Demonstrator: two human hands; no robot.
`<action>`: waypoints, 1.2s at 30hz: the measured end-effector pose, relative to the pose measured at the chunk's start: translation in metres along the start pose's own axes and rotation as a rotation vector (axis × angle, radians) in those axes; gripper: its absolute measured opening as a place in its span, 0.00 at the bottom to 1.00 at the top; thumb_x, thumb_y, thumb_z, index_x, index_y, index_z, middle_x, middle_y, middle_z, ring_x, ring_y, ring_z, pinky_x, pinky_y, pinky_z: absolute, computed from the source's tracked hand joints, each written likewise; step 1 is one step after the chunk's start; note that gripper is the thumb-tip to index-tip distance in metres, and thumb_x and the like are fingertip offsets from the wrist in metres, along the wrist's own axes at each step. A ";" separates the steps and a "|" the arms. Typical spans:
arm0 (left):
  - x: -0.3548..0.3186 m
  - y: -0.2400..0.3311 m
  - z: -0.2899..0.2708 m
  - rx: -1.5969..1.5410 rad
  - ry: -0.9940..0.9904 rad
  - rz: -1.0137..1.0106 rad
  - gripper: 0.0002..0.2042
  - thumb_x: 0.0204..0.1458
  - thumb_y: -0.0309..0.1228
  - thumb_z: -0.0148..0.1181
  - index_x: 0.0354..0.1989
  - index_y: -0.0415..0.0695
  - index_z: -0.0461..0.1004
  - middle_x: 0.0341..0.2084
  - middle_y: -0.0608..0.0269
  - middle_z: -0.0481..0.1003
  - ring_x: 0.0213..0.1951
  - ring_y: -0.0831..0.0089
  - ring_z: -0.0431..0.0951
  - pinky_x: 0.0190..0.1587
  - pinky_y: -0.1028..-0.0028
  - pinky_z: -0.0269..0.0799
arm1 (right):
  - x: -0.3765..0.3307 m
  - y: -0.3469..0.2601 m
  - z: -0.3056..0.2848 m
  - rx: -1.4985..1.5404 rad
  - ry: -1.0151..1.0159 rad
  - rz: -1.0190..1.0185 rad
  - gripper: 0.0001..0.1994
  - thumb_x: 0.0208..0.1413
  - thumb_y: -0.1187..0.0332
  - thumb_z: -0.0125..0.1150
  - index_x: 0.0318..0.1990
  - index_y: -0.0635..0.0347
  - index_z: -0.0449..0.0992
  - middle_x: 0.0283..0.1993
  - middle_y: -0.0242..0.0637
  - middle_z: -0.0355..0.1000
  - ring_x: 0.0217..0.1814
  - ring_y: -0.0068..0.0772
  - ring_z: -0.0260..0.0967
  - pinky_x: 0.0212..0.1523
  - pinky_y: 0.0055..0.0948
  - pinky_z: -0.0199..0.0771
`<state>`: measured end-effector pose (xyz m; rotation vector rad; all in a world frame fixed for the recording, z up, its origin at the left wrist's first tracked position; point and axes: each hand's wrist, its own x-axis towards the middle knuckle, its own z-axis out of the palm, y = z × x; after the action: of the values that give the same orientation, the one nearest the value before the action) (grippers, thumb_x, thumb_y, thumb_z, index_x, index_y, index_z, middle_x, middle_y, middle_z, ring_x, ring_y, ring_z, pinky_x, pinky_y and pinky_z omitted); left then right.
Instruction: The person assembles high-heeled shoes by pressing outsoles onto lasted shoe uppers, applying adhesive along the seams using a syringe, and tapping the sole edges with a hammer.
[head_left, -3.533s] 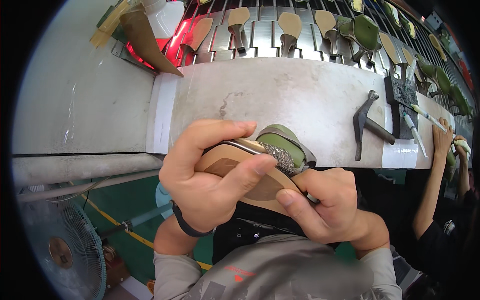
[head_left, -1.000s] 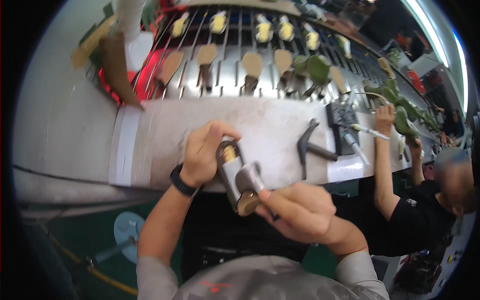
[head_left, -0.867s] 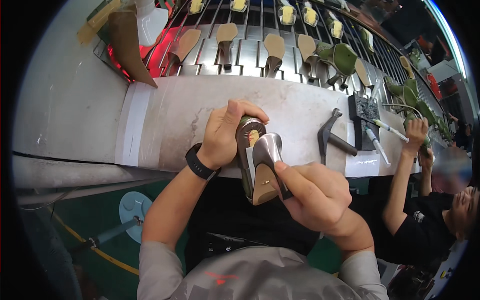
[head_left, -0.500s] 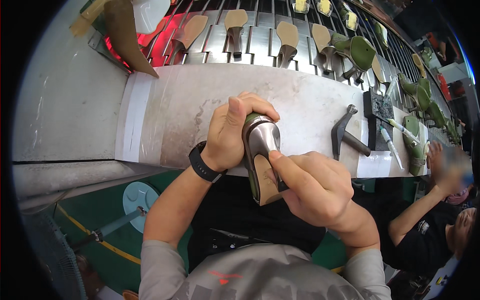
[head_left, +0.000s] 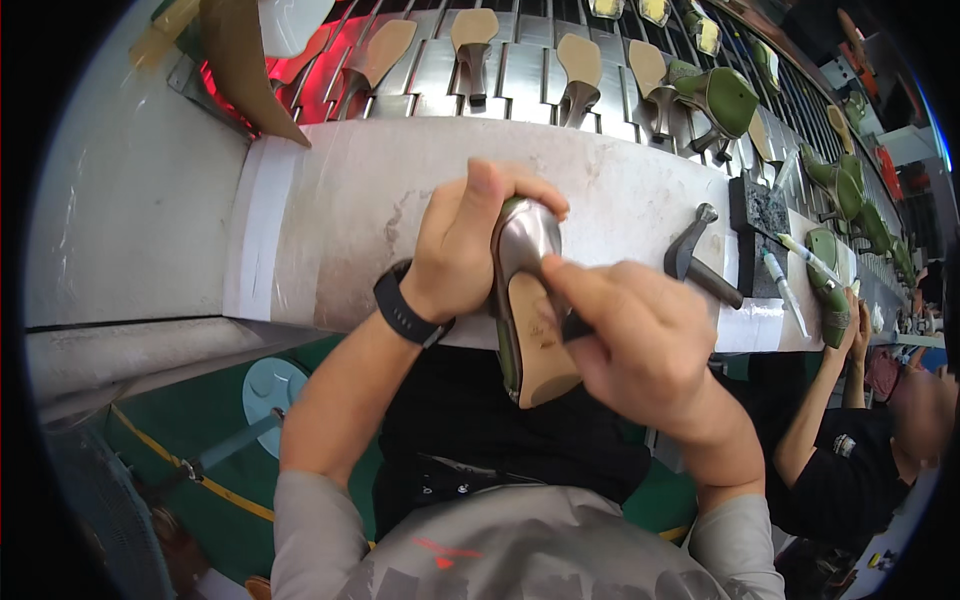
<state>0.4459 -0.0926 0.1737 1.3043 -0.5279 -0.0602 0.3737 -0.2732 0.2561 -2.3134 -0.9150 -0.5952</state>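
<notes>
– What's the biggest thing you can see?

– The pale table point(head_left: 620, 180). It has brown smudges point(head_left: 395, 215) on it, and a white strip point(head_left: 262, 230) runs across it near its left end. Behind it is a long metal rack point(head_left: 515, 75), with red light point(head_left: 325, 78) at the left.

– Is anyone else there?

– Yes, a person point(head_left: 835, 470) in a black top is over on the right.

– What about the two hands in the middle?

– The left hand point(head_left: 460, 250) has its fingers curled round the heel end of a heeled shoe point(head_left: 542, 350), and its thumb sticks up. The right hand point(head_left: 640, 330) has its fingers bent in tight, gripping the tall heel. Its pointing finger touches the shiny silver part.

– Where is that shoe?

– Up in both hands, at the near edge of the table. Its tan bottom faces up, and its green side shows on the left.

– And the smaller things?

– A row of tan soles point(head_left: 475, 28) with heels stands on the rack. A green shoe point(head_left: 828, 290) is at the right end of the table. A hammer point(head_left: 715, 283) lies to the right of the hands, and a dark block point(head_left: 752, 215) is just past it. Smallest of all are the thin white tubes point(head_left: 785, 292) by the block
</notes>
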 end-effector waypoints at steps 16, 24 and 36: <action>0.021 -0.007 -0.005 0.080 -0.050 -0.123 0.17 0.69 0.38 0.57 0.41 0.33 0.81 0.33 0.63 0.80 0.36 0.81 0.77 0.40 0.79 0.74 | 0.001 0.027 0.013 0.010 0.003 0.131 0.25 0.37 0.87 0.65 0.48 0.64 0.84 0.35 0.41 0.81 0.33 0.39 0.81 0.36 0.32 0.81; 0.026 -0.012 0.007 0.183 0.001 -0.082 0.15 0.67 0.37 0.60 0.42 0.34 0.83 0.31 0.66 0.80 0.35 0.82 0.76 0.40 0.78 0.72 | -0.010 0.045 0.005 0.595 -0.359 0.904 0.10 0.61 0.66 0.71 0.37 0.65 0.81 0.28 0.27 0.74 0.29 0.15 0.66 0.31 0.23 0.67; 0.023 -0.009 0.015 0.192 0.089 -0.067 0.16 0.66 0.38 0.59 0.38 0.34 0.84 0.27 0.65 0.80 0.32 0.81 0.75 0.36 0.78 0.70 | 0.008 0.046 -0.004 0.543 -0.557 0.913 0.21 0.57 0.61 0.76 0.24 0.60 0.68 0.20 0.22 0.62 0.24 0.16 0.54 0.24 0.25 0.56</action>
<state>0.4630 -0.1160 0.1755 1.5048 -0.4213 -0.0063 0.4116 -0.3002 0.2477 -2.0804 -0.1054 0.6246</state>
